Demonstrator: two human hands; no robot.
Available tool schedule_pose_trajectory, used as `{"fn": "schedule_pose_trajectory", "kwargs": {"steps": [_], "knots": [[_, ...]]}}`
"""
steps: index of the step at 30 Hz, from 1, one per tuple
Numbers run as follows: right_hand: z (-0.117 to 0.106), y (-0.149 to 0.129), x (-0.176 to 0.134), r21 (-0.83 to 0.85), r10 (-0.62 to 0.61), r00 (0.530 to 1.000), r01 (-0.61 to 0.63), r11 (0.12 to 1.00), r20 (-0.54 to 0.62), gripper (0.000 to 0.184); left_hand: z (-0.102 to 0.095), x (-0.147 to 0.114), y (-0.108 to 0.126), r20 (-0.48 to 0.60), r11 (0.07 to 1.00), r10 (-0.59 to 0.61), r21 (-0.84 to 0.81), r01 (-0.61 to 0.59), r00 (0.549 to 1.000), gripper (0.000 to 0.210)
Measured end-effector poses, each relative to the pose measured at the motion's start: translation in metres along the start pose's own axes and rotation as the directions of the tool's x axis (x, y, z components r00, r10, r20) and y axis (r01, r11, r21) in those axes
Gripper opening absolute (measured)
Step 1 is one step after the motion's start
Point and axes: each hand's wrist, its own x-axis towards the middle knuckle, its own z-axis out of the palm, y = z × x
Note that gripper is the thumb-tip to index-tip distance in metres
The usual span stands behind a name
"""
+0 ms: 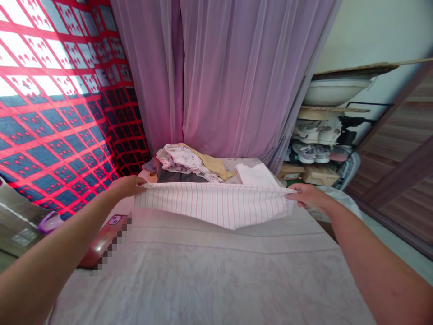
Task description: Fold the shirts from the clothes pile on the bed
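A white cloth garment with thin pink stripes (213,203) is stretched sideways above the bed, its lower edge sagging to a point near the middle. My left hand (126,186) pinches its upper left corner. At the other end, my right hand (306,196) grips the upper right corner between thumb and fingers. What kind of garment it is, I cannot tell. Behind it lies a loose heap of clothes (182,160), with a mustard piece (218,166) on top. To the right of the heap rests a flat white cloth (257,175).
The bed has a pale patterned sheet (216,280). A phone in a reddish-brown case (104,239) lies under my left forearm. Mauve curtains (230,81) hang behind, and a red-checked cloth (57,104) hangs at left. A rack with shoes (311,151) stands at right.
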Motion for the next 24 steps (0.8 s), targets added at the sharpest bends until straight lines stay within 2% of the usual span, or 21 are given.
{"fn": "schedule_pose_trajectory", "kwargs": {"steps": [3,5,7,9,12,15,17,19,21,24], "knots": [[0.005,-0.002,0.002,0.113,0.046,0.996,-0.038,0.993,-0.073,0.018,-0.008,-0.002,0.014,-0.055,0.99,-0.07,0.121,0.076,0.996,0.036],[0.009,0.0,0.003,0.212,-0.01,0.986,0.045,0.976,-0.164,0.02,-0.01,-0.007,0.021,-0.136,0.99,-0.13,0.033,0.136,0.982,0.039],[0.016,0.009,0.002,0.257,-0.093,0.968,0.153,0.954,-0.233,0.022,-0.002,-0.017,0.024,-0.174,0.978,-0.175,-0.146,0.15,0.969,0.04],[0.029,0.029,-0.005,0.259,-0.152,0.95,0.224,0.939,-0.273,0.023,0.022,-0.031,0.022,-0.232,0.948,-0.181,-0.3,0.107,0.956,0.038],[0.055,0.072,-0.019,0.197,-0.199,0.943,0.255,0.947,-0.266,0.016,0.079,-0.062,0.009,-0.428,0.951,-0.053,-0.298,-0.086,0.902,0.032],[0.08,0.11,-0.032,0.042,-0.232,0.951,0.245,0.969,-0.206,0.015,0.131,-0.091,-0.01,-0.401,0.956,0.102,-0.212,-0.201,0.91,0.028],[0.089,0.123,-0.038,-0.063,-0.246,0.946,0.238,0.969,-0.209,0.019,0.147,-0.104,-0.021,-0.37,0.967,0.124,-0.163,-0.196,0.921,0.031],[0.094,0.123,-0.042,-0.174,-0.283,0.927,0.245,0.954,-0.245,0.024,0.149,-0.109,-0.028,-0.347,0.984,0.1,-0.107,-0.145,0.933,0.033],[0.099,0.113,-0.046,-0.29,-0.365,0.89,0.285,0.914,-0.273,0.03,0.143,-0.11,-0.026,-0.345,0.994,0.081,-0.039,-0.1,0.935,0.035],[0.118,0.089,-0.057,-0.403,-0.53,0.814,0.413,0.817,-0.24,0.03,0.135,-0.115,-0.004,-0.365,0.985,0.167,0.029,-0.168,0.916,0.031]]}}
